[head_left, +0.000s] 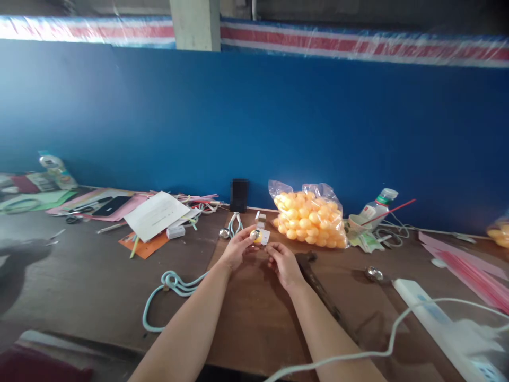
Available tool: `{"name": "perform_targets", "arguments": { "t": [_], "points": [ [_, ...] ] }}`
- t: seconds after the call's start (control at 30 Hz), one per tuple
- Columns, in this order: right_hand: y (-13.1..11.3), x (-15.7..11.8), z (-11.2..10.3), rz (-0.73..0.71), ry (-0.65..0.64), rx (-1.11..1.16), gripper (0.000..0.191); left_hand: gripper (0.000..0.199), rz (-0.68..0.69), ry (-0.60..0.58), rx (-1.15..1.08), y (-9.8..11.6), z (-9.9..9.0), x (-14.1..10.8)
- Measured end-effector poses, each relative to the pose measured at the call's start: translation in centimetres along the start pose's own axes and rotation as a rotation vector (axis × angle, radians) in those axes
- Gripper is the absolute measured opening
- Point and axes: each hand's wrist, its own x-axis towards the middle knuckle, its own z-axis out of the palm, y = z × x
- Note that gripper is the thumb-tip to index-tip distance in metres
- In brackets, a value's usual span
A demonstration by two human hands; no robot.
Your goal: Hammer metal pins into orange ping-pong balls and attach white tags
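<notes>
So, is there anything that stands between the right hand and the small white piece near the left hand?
Nothing visible does. The right hand is just below the white piece; whether they touch is unclear. The bag of orange balls sits farther back, to the right.

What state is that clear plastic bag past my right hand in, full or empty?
Mostly full: orange balls fill most of the bag, with loose plastic above them. Whether its mouth is sealed, I cannot tell.
</notes>
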Motion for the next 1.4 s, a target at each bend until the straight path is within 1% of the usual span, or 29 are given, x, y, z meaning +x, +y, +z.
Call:
{"name": "perform_targets", "arguments": {
  "t": [0.07,0.13,0.27,0.43,0.5,0.6,0.67,0.7,0.73,0.8,0.87,0.93,0.97,1.03,1.13,1.2,1.27,1.4],
  "points": [
    [0.6,0.1,0.2,-0.041,0.011,-0.138,0.026,0.048,0.048,0.082,-0.068,0.3,-0.2,0.2],
    [1.2,0.3,0.3,-0.084,-0.007,-0.237,0.025,0.045,0.083,0.126,-0.130,0.5,-0.3,0.3],
    [1.9,0.7,0.1,-0.139,-0.047,-0.368,0.022,0.040,0.087,0.154,-0.181,0.4,-0.4,0.4],
    [2.1,0.7,-0.3,-0.178,-0.085,-0.496,0.021,0.038,0.083,0.180,-0.259,0.6,-0.3,0.7],
    [2.1,0.7,-0.3,-0.192,-0.099,-0.550,0.021,0.032,0.067,0.236,-0.285,1.0,-0.1,1.1],
    [2.2,0.5,-0.2,-0.186,-0.127,-0.604,0.020,0.023,0.016,0.402,-0.247,1.9,0.5,2.0],
    [2.3,0.5,0.0,-0.141,-0.134,-0.593,0.018,0.022,-0.018,0.485,-0.159,2.6,0.9,2.9],
    [2.3,0.4,0.1,-0.118,-0.132,-0.582,0.017,0.020,-0.022,0.503,-0.078,3.0,1.0,3.5],
    [2.4,0.4,0.1,-0.101,-0.129,-0.577,0.016,0.019,-0.013,0.505,0.054,3.5,1.1,4.2],
    [2.5,0.3,0.2,-0.095,-0.129,-0.609,0.014,0.022,-0.009,0.563,0.453,4.5,1.0,5.8],
    [2.7,0.2,0.2,-0.147,-0.130,-0.701,0.012,0.019,-0.021,0.586,0.570,5.5,0.6,7.5],
    [2.9,0.2,0.2,-0.240,-0.121,-0.818,0.012,0.016,-0.031,0.602,0.678,6.5,0.0,9.2],
    [2.9,0.1,0.3,-0.284,-0.117,-0.874,0.013,0.019,-0.038,0.616,0.736,6.9,-0.3,10.0],
    [2.9,0.1,0.5,-0.341,-0.114,-0.967,0.013,0.035,-0.059,0.669,0.842,7.4,-0.9,11.4],
    [2.7,0.0,0.7,-0.362,-0.128,-1.020,0.014,0.057,-0.097,0.758,0.957,7.5,-1.1,13.0],
    [2.5,0.0,0.9,-0.359,-0.132,-1.009,0.014,0.067,-0.155,0.839,1.092,7.0,-1.0,13.9],
    [2.4,0.0,0.9,-0.346,-0.129,-0.994,0.015,0.073,-0.203,0.881,1.198,6.3,-0.8,14.8],
    [2.5,0.1,0.8,-0.346,-0.129,-0.972,0.015,0.080,-0.163,0.919,1.222,5.1,-0.7,16.4]
  ]
}}
